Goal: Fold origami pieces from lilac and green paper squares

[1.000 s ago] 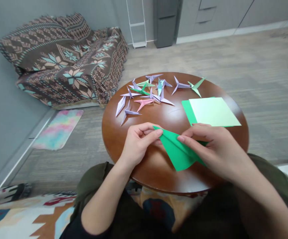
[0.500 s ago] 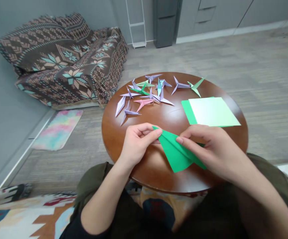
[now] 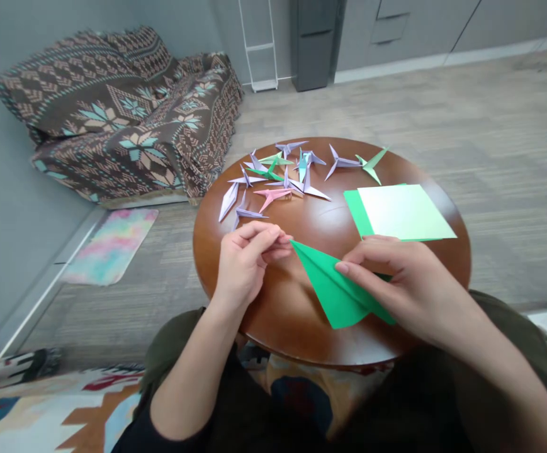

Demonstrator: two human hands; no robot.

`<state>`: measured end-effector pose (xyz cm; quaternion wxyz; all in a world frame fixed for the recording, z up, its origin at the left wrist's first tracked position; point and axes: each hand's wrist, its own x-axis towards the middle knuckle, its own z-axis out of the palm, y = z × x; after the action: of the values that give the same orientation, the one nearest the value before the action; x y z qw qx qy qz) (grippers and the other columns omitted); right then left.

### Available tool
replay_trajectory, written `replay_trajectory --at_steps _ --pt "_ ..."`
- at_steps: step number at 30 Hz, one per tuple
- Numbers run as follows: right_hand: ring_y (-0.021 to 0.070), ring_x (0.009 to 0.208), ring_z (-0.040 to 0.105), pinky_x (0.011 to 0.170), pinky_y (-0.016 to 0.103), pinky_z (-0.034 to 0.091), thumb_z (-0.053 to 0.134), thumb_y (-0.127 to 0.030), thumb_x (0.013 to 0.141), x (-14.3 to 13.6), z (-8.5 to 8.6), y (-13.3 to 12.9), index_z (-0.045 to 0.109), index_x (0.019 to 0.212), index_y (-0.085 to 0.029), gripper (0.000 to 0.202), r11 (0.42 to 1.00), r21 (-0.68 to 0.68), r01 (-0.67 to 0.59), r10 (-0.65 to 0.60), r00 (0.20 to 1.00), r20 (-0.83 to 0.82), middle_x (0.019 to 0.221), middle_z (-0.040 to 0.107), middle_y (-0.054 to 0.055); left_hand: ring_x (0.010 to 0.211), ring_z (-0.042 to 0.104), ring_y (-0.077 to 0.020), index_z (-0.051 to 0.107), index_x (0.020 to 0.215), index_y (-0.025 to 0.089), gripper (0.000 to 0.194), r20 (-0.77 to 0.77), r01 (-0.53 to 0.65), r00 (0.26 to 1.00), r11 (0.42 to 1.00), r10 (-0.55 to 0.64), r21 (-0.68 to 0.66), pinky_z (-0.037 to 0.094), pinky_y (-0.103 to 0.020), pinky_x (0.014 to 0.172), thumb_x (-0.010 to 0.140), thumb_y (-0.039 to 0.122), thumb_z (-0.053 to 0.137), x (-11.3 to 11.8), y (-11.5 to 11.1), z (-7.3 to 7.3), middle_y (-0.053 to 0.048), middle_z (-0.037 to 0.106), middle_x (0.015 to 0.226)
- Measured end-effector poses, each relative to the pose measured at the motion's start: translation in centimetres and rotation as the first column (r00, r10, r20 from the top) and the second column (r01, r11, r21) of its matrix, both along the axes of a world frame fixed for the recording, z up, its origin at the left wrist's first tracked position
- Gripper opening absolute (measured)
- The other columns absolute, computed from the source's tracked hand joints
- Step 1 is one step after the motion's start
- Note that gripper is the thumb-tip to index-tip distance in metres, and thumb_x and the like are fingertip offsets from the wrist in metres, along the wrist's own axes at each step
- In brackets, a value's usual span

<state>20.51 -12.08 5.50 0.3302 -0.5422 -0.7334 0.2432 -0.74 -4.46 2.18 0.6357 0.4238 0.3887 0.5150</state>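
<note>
Green paper (image 3: pixel 332 289): is being held over the near half of table (image 3: pixel 311 333), a bit R of its ctr; can't tell if any edge is touching the tabletop.
Colour: is showing solid bright green, matte, w/ a slightly darker bit peeking out by R hand (image 3: pixel 408 280).
Shape: is forming approx. a triangle, sharp tip pointing to table's far L, wide end spreading twd table's near edge.
Crease: is running lengthwise from tip twd R fingers; lower edge is bowing a little, so paper isn't lying flat. Another pointed corner is sticking out below R hand.
R hand: is pinching the paper's upper edge b/w thumb & fingers, over table's R half.
L hand (image 3: pixel 245 261): is hovering over table's L half, fingers bunching w/ thumb right at the tip; can't tell if it's gripping or just beside it.
Pale sheet (image 3: pixel 410 211): is lying on table's R side, partly covering green sheet (image 3: pixel 357 211).
Paper birds: are sitting along table's far & far-L parts, mostly purple, plus pink bird (image 3: pixel 272 196) & a few greens.
Purple diamond (image 3: pixel 228 201): is lying near table's L edge, slim & folded.
Sofa (image 3: pixel 126 126): is standing beyond table, far L, w/ patterned cover.
</note>
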Motion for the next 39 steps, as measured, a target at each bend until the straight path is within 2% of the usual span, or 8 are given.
replay_trajectory --at_steps 2,4,6,8,20,26,32,39 --pt "0.0196 0.066 0.065 0.064 0.031 0.048 0.059 -0.028 0.100 0.0 0.0 0.0 0.070 0.075 -0.022 0.028 1.000 -0.012 0.014 -0.014 1.000 -0.015 0.072 0.073 0.003 0.068 0.074 -0.0147 0.076 0.077 0.016 0.029 0.000 0.064 0.998 0.998 -0.064 0.002 0.064 -0.023 0.065 0.075 0.043 0.087 -0.1 -0.1 -0.1 -0.003 0.076 0.074" --pt "0.0194 0.067 0.066 0.064 0.031 0.049 0.059 -0.027 0.100 -0.1 0.0 0.0 0.071 0.076 -0.021 0.027 0.999 -0.033 0.031 -0.032 0.999 -0.035 0.073 0.074 0.003 0.070 0.075 -0.0161 0.079 0.085 0.015 0.030 -0.015 0.217 0.976 0.976 -0.217 -0.008 0.064 -0.024 0.066 0.078 0.044 0.086 0.0 -0.5 -0.4 -0.005 0.078 0.077" --pt "0.0192 0.067 0.067 0.065 0.030 0.049 0.061 -0.027 0.099 -0.2 0.0 0.0 0.072 0.078 -0.021 0.025 0.998 -0.045 0.044 -0.046 0.997 -0.054 0.074 0.075 0.003 0.072 0.075 -0.0163 0.081 0.089 0.015 0.026 -0.033 0.354 0.934 0.935 -0.354 -0.007 0.063 -0.024 0.070 0.078 0.037 0.088 0.3 -1.0 -0.7 -0.005 0.080 0.081" --pt "0.0189 0.068 0.067 0.065 0.030 0.049 0.061 -0.027 0.099 -0.5 0.0 0.0 0.072 0.078 -0.021 0.025 0.998 -0.047 0.049 -0.052 0.997 -0.063 0.075 0.076 0.003 0.074 0.075 -0.0158 0.081 0.088 0.016 0.020 -0.055 0.400 0.916 0.917 -0.398 0.018 0.062 -0.024 0.073 0.079 0.031 0.089 0.6 -1.3 -1.0 -0.006 0.082 0.084" --pt "0.0188 0.065 0.067 0.058 0.028 0.049 0.061 -0.028 0.097 -0.6 0.0 0.0 0.075 0.080 -0.021 0.023 0.989 -0.145 0.033 -0.050 0.993 -0.110 0.074 0.077 0.003 0.069 0.075 -0.0195 0.081 0.083 0.016 0.021 -0.179 0.280 0.948 0.957 -0.264 0.072 0.061 -0.028 0.068 0.077 0.034 0.090 0.4 -1.2 -1.4 -0.004 0.082 0.080" --pt "0.0192 0.068 0.068 0.062 0.029 0.050 0.061 -0.027 0.096 -0.6 -0.1 0.0 0.075 0.082 -0.021 0.021 0.987 -0.154 0.053 -0.070 0.991 -0.111 0.078 0.078 0.003 0.076 0.079 -0.0212 0.084 0.087 0.017 0.021 -0.194 0.340 0.927 0.938 -0.321 0.071 0.064 -0.029 0.073 0.081 0.036 0.087 0.6 -1.4 -1.4 -0.007 0.085 0.090" --pt "0.0187 0.063 0.065 0.056 0.029 0.048 0.061 -0.029 0.096 -0.5 -0.1 -0.1 0.074 0.081 -0.021 0.022 0.986 -0.161 0.053 -0.070 0.992 -0.104 0.074 0.076 0.002 0.078 0.081 -0.0245 0.084 0.087 0.017 0.023 -0.222 0.334 0.924 0.940 -0.311 0.070 0.065 -0.032 0.073 0.079 0.038 0.088 0.7 -1.4 -1.0 -0.008 0.085 0.089" --pt "0.0152 0.054 0.054 0.049 0.028 0.040 0.059 -0.031 0.096 -0.6 -0.5 0.0 0.072 0.081 -0.019 0.023 0.960 -0.278 0.018 -0.075 0.978 -0.197 0.070 0.070 0.001 0.073 0.079 -0.0201 0.084 0.085 0.017 0.015 -0.221 0.337 0.924 0.938 -0.312 0.086 0.064 -0.027 0.070 0.080 0.030 0.087 0.7 -1.3 -0.7 -0.005 0.085 0.086"
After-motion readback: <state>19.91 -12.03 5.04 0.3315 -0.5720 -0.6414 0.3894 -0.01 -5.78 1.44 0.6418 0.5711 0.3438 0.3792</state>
